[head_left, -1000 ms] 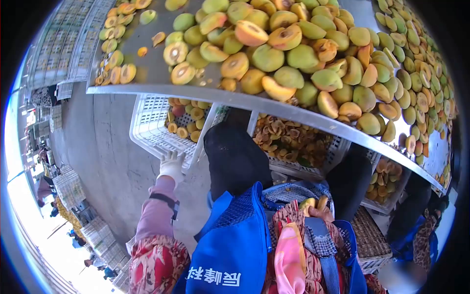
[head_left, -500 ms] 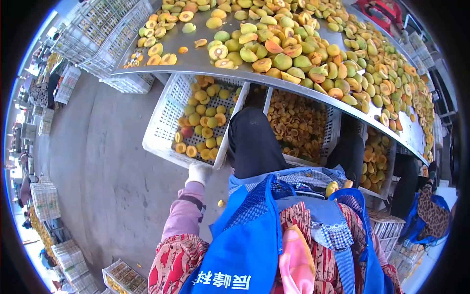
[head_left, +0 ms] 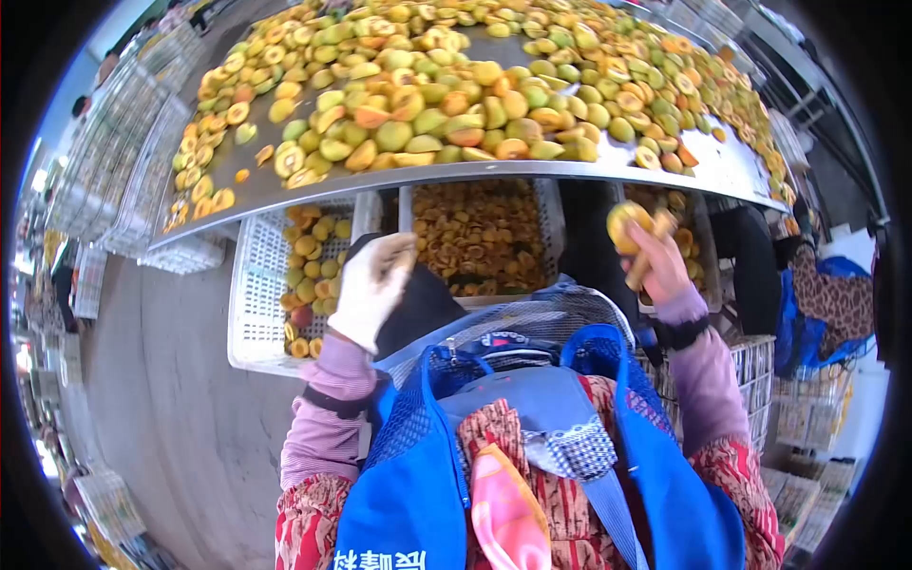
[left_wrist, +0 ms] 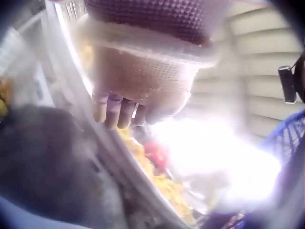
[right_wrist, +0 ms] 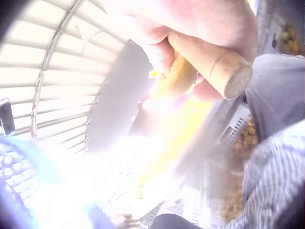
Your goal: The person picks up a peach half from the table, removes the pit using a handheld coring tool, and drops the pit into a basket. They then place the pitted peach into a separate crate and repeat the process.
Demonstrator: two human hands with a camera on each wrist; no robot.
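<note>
Light: bright daylight, strongest at the left edge of the head view.
Distortion: fisheye bends the long steel sorting table (head_left: 532,173), with a black ring round the head view.
Glare: white blowout fills the lower middle of both wrist views.
Blur: the white-gloved left hand (left_wrist: 143,78) is soft and hazy.
Focus: the bare right hand (right_wrist: 200,28) and its round wooden handle (right_wrist: 224,71) are fairly sharp; the background is washed out.

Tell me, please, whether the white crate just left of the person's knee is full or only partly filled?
Partly filled. In the head view, fruit lies along the right side of the white crate, while its left part shows bare mesh bottom.
</note>
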